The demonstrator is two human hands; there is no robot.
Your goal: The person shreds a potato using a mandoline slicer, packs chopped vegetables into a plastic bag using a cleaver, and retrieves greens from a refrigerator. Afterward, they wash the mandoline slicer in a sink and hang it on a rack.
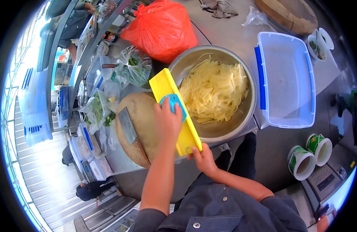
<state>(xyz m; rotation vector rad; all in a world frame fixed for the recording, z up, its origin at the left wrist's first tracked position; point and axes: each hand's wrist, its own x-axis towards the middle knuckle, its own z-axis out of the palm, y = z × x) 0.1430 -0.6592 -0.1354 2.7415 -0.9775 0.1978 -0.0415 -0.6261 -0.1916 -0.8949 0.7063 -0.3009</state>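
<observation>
Across the middle of the yellow slicer [189, 135], the left grip [167, 121] is closed on a blue holder [173, 99], fingers curled over it, palm down, with the forearm reaching nearly straight out from the body. The right grip [204, 159] pinches the slicer's near end, thumb on top, its forearm angling in from the right. The slicer lies aslant, overlapping the left side of a metal bowl [224, 134] heaped with pale yellow slices [214, 89]. Left of it, a cleaver [127, 125] rests on a round board [149, 110] on the worktop [221, 33]. Farther right, two white tubs [302, 166] carry green labels, their print too small to read.
</observation>
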